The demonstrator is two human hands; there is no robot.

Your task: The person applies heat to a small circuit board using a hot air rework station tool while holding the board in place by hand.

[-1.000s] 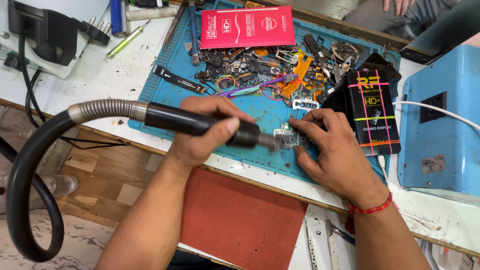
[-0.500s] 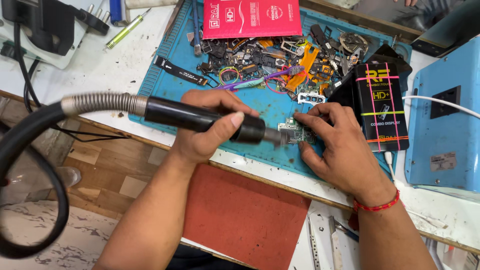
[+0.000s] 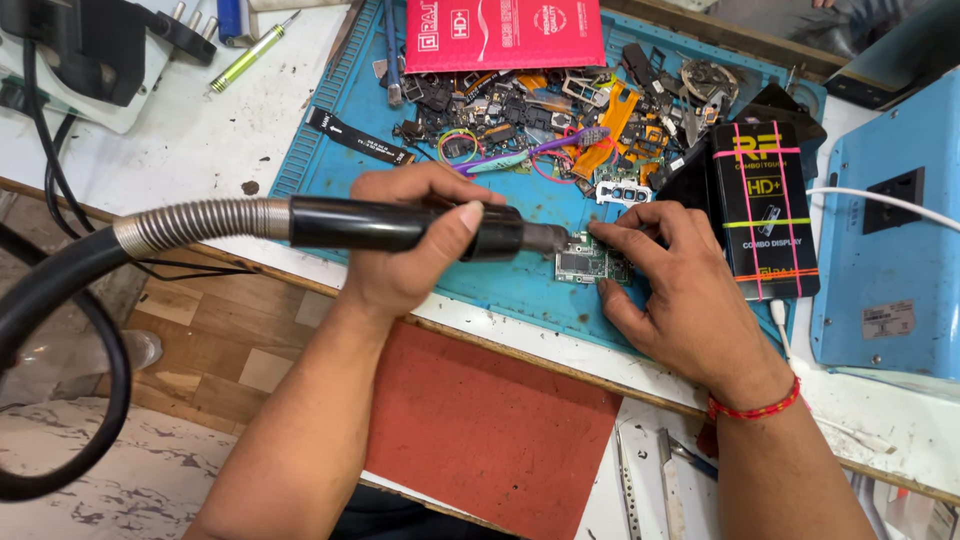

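At frame centre, the left hand (image 3: 410, 250) grips a hot-air wand (image 3: 400, 225); right hand (image 3: 670, 290) fingertips pin a small circuit board (image 3: 585, 265) on the blue mat (image 3: 320, 160).

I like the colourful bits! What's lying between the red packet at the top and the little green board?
In the head view, a heap of small phone parts lies on the blue mat between the red packet and the green board.

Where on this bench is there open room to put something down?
Bare blue mat lies between its left edge and the left hand. White benchtop between mat and green pen is open. Crowded: the parts pile below the red packet, beside the black box.
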